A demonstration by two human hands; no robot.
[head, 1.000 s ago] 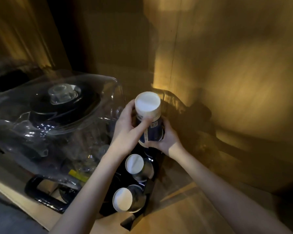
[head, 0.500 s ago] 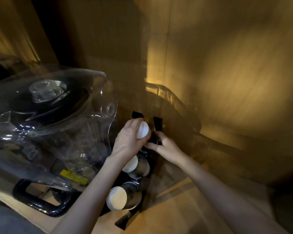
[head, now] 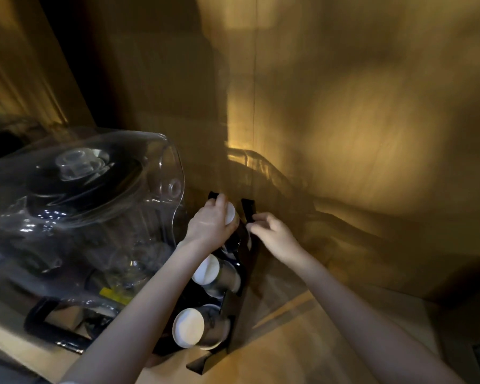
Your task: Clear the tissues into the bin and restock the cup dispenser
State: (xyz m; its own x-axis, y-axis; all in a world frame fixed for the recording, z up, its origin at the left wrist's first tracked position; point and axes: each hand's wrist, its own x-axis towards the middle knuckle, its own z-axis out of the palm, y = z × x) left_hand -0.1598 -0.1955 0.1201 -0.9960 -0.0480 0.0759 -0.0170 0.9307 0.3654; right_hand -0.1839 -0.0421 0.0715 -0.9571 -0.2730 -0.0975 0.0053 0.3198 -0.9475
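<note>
A black cup dispenser [head: 234, 300] stands on the wooden counter with several tubes of stacked paper cups. White cup bottoms show at the middle tube [head: 205, 270] and the front tube [head: 188, 327]. My left hand [head: 211, 224] is wrapped over a stack of cups [head: 230, 214] sunk into the rear tube, only its white end showing. My right hand [head: 273, 231] touches the black upright at the dispenser's back right, fingers curled, holding nothing that I can see. No tissues or bin are in view.
A large clear water jug [head: 75, 206] lies on a black stand [head: 50, 328] directly left of the dispenser. A wooden wall [head: 344, 120] rises close behind. Bare wooden counter [head: 302, 342] stretches to the right.
The cup stack was held high above the dispenser in both hands; it has gone down into the rear tube. My right hand has left the stack and now rests on the dispenser's frame.
</note>
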